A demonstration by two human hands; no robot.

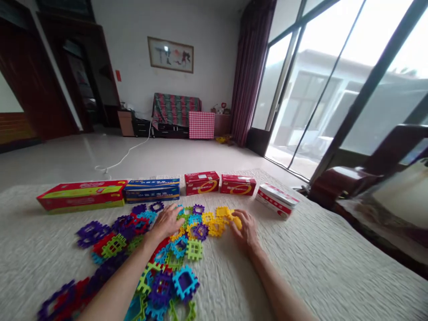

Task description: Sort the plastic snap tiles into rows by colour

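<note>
Loose interlocking tiles (113, 245) lie heaped at left on the cream cover (334, 267). The left hand (167, 221) rests flat on them, fingers spread, gripping nothing. The right hand (245, 227) curls its fingers over the yellow tiles (217, 220); whether it has a grip cannot be told. Recommended: steady the cluster and align notches squarely.

Body in view: left hand (166, 221) and right hand (246, 229), both bare. Left forearm (113, 290) and right forearm (277, 287) bare too, uncovered right down to the bottom frame edge. Finger detail too blurred to read.
</note>
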